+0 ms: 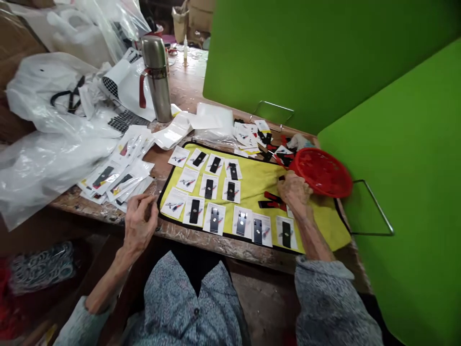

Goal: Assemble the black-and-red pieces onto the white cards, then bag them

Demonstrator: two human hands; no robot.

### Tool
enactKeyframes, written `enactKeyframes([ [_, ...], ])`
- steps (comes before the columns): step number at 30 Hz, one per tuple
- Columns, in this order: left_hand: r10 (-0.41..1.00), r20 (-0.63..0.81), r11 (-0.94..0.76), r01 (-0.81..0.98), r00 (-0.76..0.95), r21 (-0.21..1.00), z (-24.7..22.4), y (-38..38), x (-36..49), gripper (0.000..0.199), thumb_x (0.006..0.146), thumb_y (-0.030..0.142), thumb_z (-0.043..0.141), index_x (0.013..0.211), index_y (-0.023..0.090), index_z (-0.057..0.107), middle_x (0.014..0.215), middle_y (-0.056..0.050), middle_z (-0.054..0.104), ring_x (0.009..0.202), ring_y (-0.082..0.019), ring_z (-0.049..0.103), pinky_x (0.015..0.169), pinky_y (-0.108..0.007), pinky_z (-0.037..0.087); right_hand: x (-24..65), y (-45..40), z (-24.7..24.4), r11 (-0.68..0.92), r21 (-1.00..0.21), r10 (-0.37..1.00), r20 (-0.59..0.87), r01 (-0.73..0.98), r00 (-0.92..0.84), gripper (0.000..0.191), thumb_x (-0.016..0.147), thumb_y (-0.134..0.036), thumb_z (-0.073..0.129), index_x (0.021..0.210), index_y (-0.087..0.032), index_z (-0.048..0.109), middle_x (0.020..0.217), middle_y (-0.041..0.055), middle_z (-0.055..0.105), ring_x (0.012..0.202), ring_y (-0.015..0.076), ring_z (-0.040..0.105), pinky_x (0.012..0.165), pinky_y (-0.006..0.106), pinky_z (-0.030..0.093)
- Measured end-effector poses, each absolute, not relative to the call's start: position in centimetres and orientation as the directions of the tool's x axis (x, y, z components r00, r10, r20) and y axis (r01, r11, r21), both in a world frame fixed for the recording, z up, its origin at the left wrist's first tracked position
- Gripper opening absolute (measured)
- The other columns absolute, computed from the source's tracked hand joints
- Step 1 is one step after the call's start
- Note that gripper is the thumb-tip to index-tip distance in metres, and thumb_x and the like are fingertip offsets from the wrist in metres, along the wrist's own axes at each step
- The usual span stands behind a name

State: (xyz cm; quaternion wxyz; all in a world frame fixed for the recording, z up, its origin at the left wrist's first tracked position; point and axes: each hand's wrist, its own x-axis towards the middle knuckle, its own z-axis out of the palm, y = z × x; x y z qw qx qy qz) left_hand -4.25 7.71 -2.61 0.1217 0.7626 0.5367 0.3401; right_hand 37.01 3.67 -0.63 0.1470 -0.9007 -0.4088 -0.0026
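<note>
My left hand (141,223) hovers at the table's front edge, beside the yellow cloth, its fingers loosely curled and the thumb apart; nothing shows in it. Over the right half of the yellow cloth (252,185), my right hand (296,188) has its fingers bent down next to the red basket (322,173). A dark bit shows at those fingertips, but what they grip is mostly hidden. Red and black clips (272,201) lie just below that hand. White printed cards (186,179) lie in rows on the cloth, most with a black flat clip (195,211) on top.
Packed clear sachets (122,178) are heaped at the left, near crumpled plastic bags (54,96). A steel flask (157,79) stands behind them. More cards and clips (252,137) lie at the back. Green panels (288,57) with wire stands (374,206) border the right side.
</note>
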Motion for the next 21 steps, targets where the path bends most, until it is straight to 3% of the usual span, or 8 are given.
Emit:
enactKeyframes([
  [2,0.909,0.37,-0.391,0.698,0.192,0.6,-2.0,7.5,-3.8,0.02,0.091,0.024,0.047,0.1,0.02,0.064,0.099,-0.009,0.062,0.1,-0.023,0.06,0.092,-0.038,0.05,36.2,3.7,0.4,-0.557,-0.407,0.755,0.115,0.724,0.645,0.027,0.083,-0.027,0.046,0.102,-0.012,0.059,0.086,0.0208,0.059,0.093,0.0389,0.059,0.078,0.054,0.046],
  [6,0.943,0.229,-0.324,0.514,0.24,0.794,0.2,7.2,-1.0,0.017,0.088,0.027,0.051,0.093,0.02,0.066,0.091,-0.005,0.066,0.081,-0.017,0.062,0.077,-0.03,0.052,31.9,4.6,2.3,-0.374,-0.675,0.879,-0.039,0.636,0.476,0.017,0.079,-0.034,0.053,0.09,-0.021,0.052,0.079,0.0055,0.061,0.075,0.0224,0.062,0.067,0.035,0.053],
  [8,0.948,0.127,-0.236,0.375,0.292,0.897,1.4,6.9,1.2,0.016,0.087,0.028,0.053,0.091,0.02,0.067,0.086,-0.004,0.068,0.074,-0.015,0.062,0.07,-0.027,0.051,28.7,5.0,2.8,-0.245,-0.894,0.93,-0.106,0.376,0.353,0.028,0.077,-0.037,0.059,0.098,-0.023,0.049,0.077,0.0005,0.058,0.071,0.0178,0.06,0.067,0.032,0.053],
  [9,0.944,0.095,-0.196,0.307,0.315,0.931,1.8,6.7,2.4,0.016,0.086,0.029,0.055,0.092,0.019,0.066,0.085,-0.003,0.068,0.073,-0.014,0.062,0.069,-0.026,0.051,27.1,5.2,3.0,-0.197,-0.946,0.945,-0.113,0.257,0.308,0.033,0.076,-0.039,0.062,0.103,-0.023,0.049,0.076,-0.0015,0.057,0.068,0.0161,0.059,0.066,0.031,0.052],
  [11,0.946,0.069,-0.134,0.19,0.317,0.973,2.2,6.4,4.5,0.023,0.083,0.031,0.059,0.102,0.018,0.063,0.084,-0.003,0.067,0.073,-0.014,0.062,0.071,-0.026,0.05,24.2,5.3,3.1,-0.139,-0.985,0.963,-0.112,0.098,0.246,0.039,0.075,-0.039,0.067,0.106,-0.023,0.051,0.073,-0.0035,0.054,0.066,0.014,0.056,0.065,0.029,0.051],
  [13,0.95,-0.047,0.025,0.074,0.31,0.997,1.9,6.2,5.9,0.03,0.081,0.036,0.063,0.105,0.018,0.059,0.078,-0.001,0.065,0.067,-0.013,0.062,0.065,-0.025,0.049,22.1,5.3,3.0,-0.126,-0.991,0.971,-0.116,0.038,0.207,0.035,0.075,-0.04,0.069,0.102,-0.022,0.056,0.072,-0.0035,0.052,0.065,0.0129,0.054,0.065,0.028,0.05],
  [17,0.916,-0.236,0.289,-0.124,0.324,0.949,0.4,6.6,5.9,0.027,0.077,0.041,0.064,0.087,0.017,0.056,0.067,0.002,0.06,0.052,-0.01,0.057,0.05,-0.021,0.042,20.3,6.0,2.6,-0.135,-0.989,0.983,-0.127,0.053,0.131,0.027,0.075,-0.039,0.068,0.091,-0.019,0.058,0.074,-0.0017,0.055,0.065,0.0123,0.054,0.063,0.027,0.048],
  [21,0.957,-0.136,0.127,0.05,0.255,0.991,-0.2,8.0,3.8,0.02,0.081,0.033,0.06,0.092,0.016,0.059,0.074,0.0,0.061,0.055,-0.01,0.056,0.054,-0.022,0.045,20.1,8.8,2.0,-0.148,-0.986,0.989,-0.148,0.073,0.007,0.023,0.075,-0.036,0.067,0.081,-0.018,0.054,0.07,-0.0025,0.054,0.059,0.011,0.053,0.058,0.025,0.044],
])
